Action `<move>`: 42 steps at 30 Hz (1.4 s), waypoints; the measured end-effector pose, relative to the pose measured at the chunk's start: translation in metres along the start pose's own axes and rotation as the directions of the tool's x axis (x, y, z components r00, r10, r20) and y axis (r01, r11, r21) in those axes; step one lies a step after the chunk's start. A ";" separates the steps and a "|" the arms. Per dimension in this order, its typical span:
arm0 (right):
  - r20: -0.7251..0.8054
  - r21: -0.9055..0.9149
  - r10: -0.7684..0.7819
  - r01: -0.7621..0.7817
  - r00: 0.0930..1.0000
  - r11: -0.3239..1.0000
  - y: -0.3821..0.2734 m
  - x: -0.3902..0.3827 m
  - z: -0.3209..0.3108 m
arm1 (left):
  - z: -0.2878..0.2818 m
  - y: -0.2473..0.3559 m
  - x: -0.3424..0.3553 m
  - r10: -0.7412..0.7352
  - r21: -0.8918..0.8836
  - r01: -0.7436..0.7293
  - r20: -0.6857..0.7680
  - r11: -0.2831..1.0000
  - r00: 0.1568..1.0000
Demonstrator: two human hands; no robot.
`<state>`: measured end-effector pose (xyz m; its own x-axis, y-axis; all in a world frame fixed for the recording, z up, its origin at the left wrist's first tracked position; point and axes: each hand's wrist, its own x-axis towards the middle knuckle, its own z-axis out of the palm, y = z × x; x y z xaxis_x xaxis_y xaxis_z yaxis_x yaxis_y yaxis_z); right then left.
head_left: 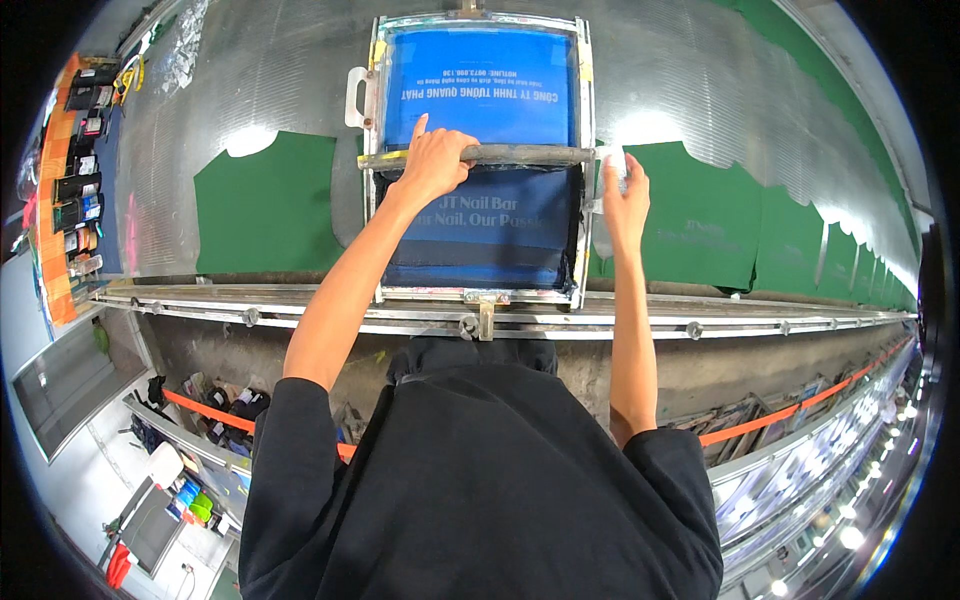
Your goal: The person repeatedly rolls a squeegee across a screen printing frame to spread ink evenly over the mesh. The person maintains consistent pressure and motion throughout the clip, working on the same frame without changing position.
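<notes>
A framed printing screen (586,100) lies in front of me, its blue mesh (480,75) bearing reversed lettering in the upper part. Across it rests a long squeegee (540,155), with dark ink just below its blade. My left hand (435,165) grips the squeegee left of its middle, index finger pointing away from me. At the frame's right side my right hand (627,205) is closed around a white handle (616,165), partly hidden by the fingers. A similar white handle (354,98) sticks out on the frame's left side, untouched.
Green cut fabric pieces (265,205) lie flat on the long shiny table (270,80), with more green fabric (700,215) to the right. A metal rail (400,318) runs along the near edge. Several dark containers (80,187) line an orange shelf (50,200) at far left.
</notes>
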<state>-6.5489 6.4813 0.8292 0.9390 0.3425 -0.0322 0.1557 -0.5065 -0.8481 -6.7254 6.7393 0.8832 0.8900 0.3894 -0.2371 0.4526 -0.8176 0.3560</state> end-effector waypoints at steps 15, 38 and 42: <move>0.118 0.429 0.339 -0.356 0.933 0.831 -0.104 0.014 -0.009 | 0.046 0.058 -0.234 0.025 -0.200 -0.069 -0.215 0.977 0.976; -0.085 0.214 0.144 -0.123 0.986 0.969 -0.233 -0.189 0.397 | -0.103 -0.338 -0.386 -0.055 -0.113 0.041 -0.122 0.993 0.991; -0.096 0.024 0.164 -0.163 0.982 0.986 -0.229 -0.195 0.411 | -0.102 -0.356 -0.388 -0.038 -0.131 0.025 -0.096 0.991 0.995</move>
<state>-6.8937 6.8560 0.8127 0.9768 0.1771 -0.1204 -0.0067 -0.5366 -0.8438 -7.2265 6.9226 0.9401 0.8733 0.4593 -0.1625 0.4783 -0.7448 0.4652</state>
